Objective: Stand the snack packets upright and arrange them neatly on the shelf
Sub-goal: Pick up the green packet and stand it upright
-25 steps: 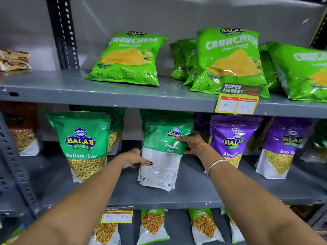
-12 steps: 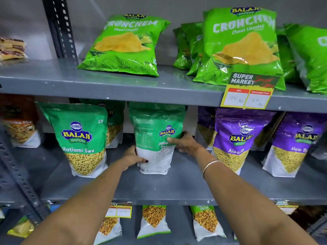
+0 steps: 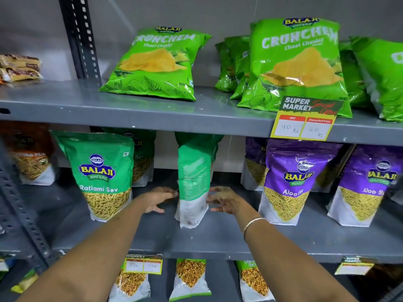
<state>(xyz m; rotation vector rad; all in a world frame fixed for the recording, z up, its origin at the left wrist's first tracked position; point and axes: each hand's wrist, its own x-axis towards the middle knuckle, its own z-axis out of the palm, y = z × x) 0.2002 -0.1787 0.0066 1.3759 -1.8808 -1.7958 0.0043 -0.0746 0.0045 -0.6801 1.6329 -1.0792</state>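
A green Ratlami Sev packet (image 3: 193, 188) stands upright on the middle shelf (image 3: 218, 240), turned so its printed back and side face me. My left hand (image 3: 160, 199) touches its lower left edge with the fingertips. My right hand (image 3: 225, 201), fingers spread, presses its lower right edge. The packet is held between both hands, its base on the shelf. Another Ratlami Sev packet (image 3: 102, 171) stands upright to the left, front facing out, with one more (image 3: 142, 158) behind it.
Purple Aloo Sev packets (image 3: 292, 179) (image 3: 368, 184) stand to the right. Green Crunchem bags (image 3: 157, 64) (image 3: 298, 64) lean on the upper shelf (image 3: 152, 112) above a price tag (image 3: 305, 123). An orange packet (image 3: 30, 158) is at far left. Smaller packets (image 3: 190, 277) fill the lowest shelf.
The packet has been turned from front-facing to showing its back and side. Both hands slid down to its lower edges. The camera moved closer and to the left.
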